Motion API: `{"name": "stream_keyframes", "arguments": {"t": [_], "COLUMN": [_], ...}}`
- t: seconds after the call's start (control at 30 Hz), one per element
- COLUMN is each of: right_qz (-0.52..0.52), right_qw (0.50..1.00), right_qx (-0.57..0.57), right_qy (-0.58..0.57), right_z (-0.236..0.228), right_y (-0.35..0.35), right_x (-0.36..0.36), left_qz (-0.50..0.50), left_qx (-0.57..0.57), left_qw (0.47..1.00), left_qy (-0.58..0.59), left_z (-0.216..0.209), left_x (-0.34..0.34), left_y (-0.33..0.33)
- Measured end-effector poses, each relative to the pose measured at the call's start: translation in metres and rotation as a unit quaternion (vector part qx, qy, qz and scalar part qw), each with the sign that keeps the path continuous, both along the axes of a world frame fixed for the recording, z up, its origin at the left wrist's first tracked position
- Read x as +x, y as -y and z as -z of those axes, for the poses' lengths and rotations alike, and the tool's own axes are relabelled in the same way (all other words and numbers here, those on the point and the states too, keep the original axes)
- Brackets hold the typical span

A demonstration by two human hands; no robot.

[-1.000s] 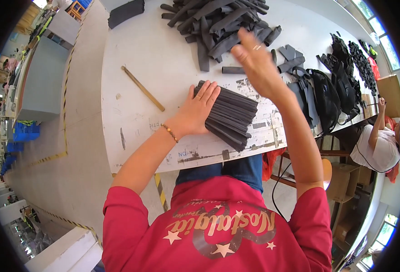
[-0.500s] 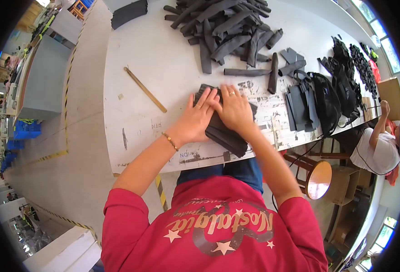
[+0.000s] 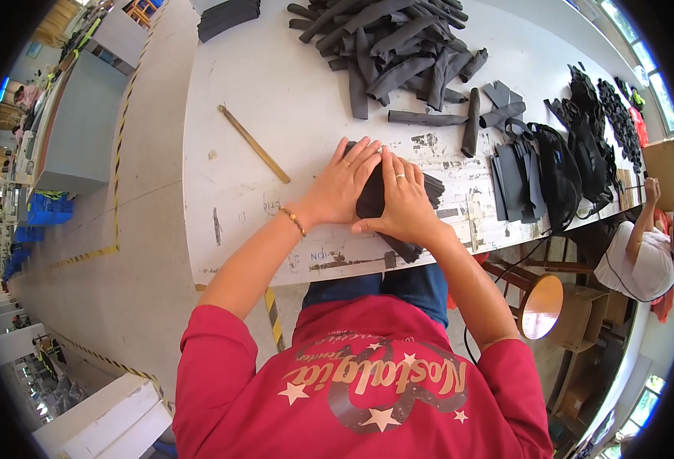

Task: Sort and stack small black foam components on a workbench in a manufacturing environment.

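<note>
Both my hands lie on a stack of dark fabric pieces [image 3: 369, 200] near the front edge of the white table [image 3: 253, 222]. My left hand [image 3: 343, 182] is flat along the stack's left side, fingers stretched toward its far end. My right hand [image 3: 407, 195] rests over its top and right side, with the thumb reaching across toward the left hand. The layered edges of the pieces show to the right of my right hand and at the near end. The hands hide much of the stack.
A heap of rolled dark fabric tubes [image 3: 406, 53] covers the far table. A wooden stick [image 3: 254, 144] lies to the left. Flat dark panels [image 3: 514, 182] and black bags [image 3: 558, 172] are on the right. A stool [image 3: 541, 306] stands by the table; a person [image 3: 639, 252] sits at far right.
My right hand has slid slightly nearer to me and right, its thumb now lower on the stack. The left hand stays on the left side, and the whole view has shifted slightly.
</note>
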State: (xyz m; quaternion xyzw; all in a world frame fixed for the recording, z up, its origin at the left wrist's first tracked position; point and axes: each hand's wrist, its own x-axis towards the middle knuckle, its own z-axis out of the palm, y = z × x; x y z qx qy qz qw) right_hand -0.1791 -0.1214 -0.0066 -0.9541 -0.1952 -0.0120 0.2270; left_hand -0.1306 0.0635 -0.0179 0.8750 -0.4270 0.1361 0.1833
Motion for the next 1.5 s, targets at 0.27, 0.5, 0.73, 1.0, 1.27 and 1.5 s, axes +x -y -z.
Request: {"name": "stream_keyframes", "arguments": {"t": [0.27,0.5,0.73,1.0,1.27,1.5], "right_qz": [-0.015,-0.030,0.020,0.017,-0.044,-0.073], "right_qw": [0.992,0.998,0.941,0.971,0.998,0.980], "right_qx": [-0.119,-0.045,0.245,0.039,0.001,-0.035], "right_qy": [-0.044,0.019,-0.234,-0.233,-0.042,-0.184], "right_z": [-0.018,-0.009,-0.036,0.015,-0.003,-0.026], "right_y": [-0.001,-0.003,0.044,0.063,0.047,0.042], "right_x": [0.010,-0.012,0.051,0.088,0.061,0.031], "left_qz": [0.019,-0.020,0.011,0.006,-0.013,-0.010], "left_qx": [-0.057,0.003,0.012,0.046,0.066,0.121], "left_qw": [0.997,0.999,0.993,0.993,0.992,0.982], "left_qy": [-0.045,-0.035,-0.119,-0.113,-0.106,-0.147], "left_z": [0.007,-0.015,0.002,0.002,-0.008,-0.013], "left_x": [-0.001,-0.024,-0.016,-0.018,-0.021,-0.014], "left_y": [0.001,0.000,-0.003,-0.002,-0.002,0.003]}}
